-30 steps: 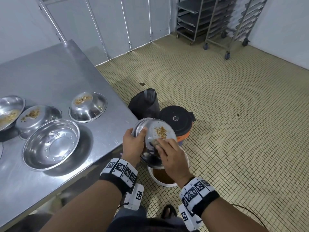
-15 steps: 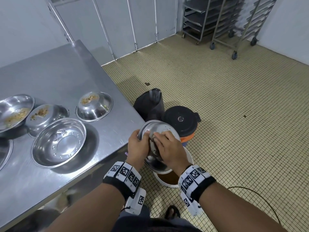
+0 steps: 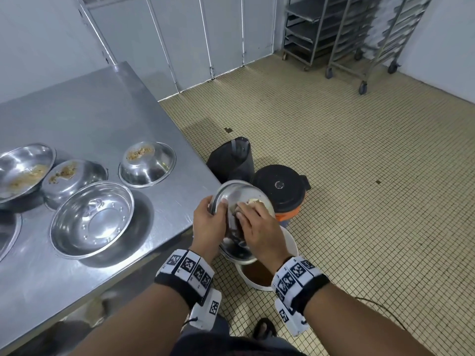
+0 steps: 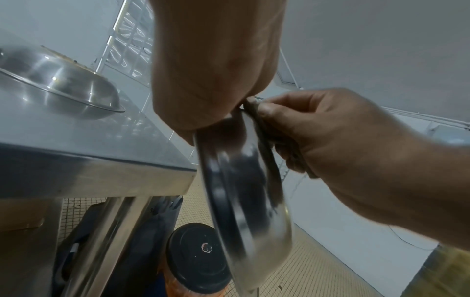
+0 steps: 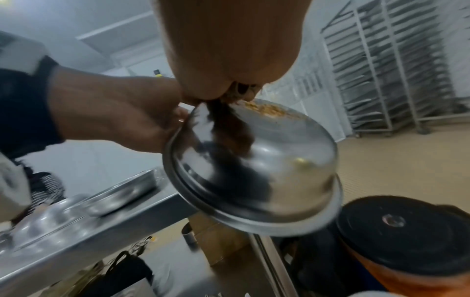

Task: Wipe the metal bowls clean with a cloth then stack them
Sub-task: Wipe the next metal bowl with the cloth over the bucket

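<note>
Now the tilted metal bowl (image 3: 232, 201) hangs bottom-up over a white bucket (image 3: 291, 242); left hand (image 3: 209, 222) fingers curl round its rim, right hand (image 3: 259, 229) fingers press a bunched cloth (image 3: 254, 201) onto its crumb-strewn base

no readable text, only black-and-white square marker patterns on both wristbands (image 3: 189, 267)

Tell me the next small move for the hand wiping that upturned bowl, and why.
Probably sweep the right hand and its cloth on toward the far edge of the bowl's base: crumbs sit there. The left hand holds the bowl tilted above the white bucket, so they should drop in.
</note>
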### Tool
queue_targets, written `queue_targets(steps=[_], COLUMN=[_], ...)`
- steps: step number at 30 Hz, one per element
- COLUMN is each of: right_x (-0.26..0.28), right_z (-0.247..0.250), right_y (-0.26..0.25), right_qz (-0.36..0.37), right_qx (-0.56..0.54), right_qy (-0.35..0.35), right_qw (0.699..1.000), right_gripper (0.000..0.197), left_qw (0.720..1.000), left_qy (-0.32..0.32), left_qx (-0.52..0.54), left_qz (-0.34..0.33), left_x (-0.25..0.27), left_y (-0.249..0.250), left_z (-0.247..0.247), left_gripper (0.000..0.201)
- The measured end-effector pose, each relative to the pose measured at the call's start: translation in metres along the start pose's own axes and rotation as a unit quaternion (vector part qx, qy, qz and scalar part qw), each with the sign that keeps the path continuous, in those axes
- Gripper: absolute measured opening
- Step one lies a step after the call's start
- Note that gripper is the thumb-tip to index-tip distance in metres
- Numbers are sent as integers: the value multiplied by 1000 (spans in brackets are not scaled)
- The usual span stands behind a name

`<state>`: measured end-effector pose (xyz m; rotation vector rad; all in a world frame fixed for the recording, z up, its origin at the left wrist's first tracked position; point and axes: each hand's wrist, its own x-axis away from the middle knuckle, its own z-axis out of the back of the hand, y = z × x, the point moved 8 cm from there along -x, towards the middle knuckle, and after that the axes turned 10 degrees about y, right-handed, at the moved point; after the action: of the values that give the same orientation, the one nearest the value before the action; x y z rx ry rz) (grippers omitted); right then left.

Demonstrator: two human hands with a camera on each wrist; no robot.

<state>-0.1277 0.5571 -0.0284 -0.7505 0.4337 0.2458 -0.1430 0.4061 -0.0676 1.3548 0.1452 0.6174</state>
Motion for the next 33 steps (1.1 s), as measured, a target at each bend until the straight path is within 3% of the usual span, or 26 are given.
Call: queue_targets(steps=[4,11,20,26,29,33], right_x=[3,28,53,29,21,15], right_z=[-2,-8,-19,-24,-28,-35], right_y=[46,8,52,19,32,68], right_qz=[-162,-83,-219,-150,-190,-265], right_qx=[10,-6,-35,-84,-71,-38], right_qy=[-7,-7,-21,41,56,16], right_qw=[987,997,975,984,978,963], right_gripper=[36,47,28,26,25,24], left_qw=[1000,997,991,986,988,986], left_qy=[-7,-7,-6,3,0,-1], left_qx=[23,-37,-103,-125,-117,-117], left_qz=[-1,-71,-84,-106,-102,-117], left_x=[-1,1,5,7,10,12], left_y=[0,7,-9,-5,-4,0], left_z=[6,3,9,7,7,16], left_gripper=[17,17,17,23,21,15])
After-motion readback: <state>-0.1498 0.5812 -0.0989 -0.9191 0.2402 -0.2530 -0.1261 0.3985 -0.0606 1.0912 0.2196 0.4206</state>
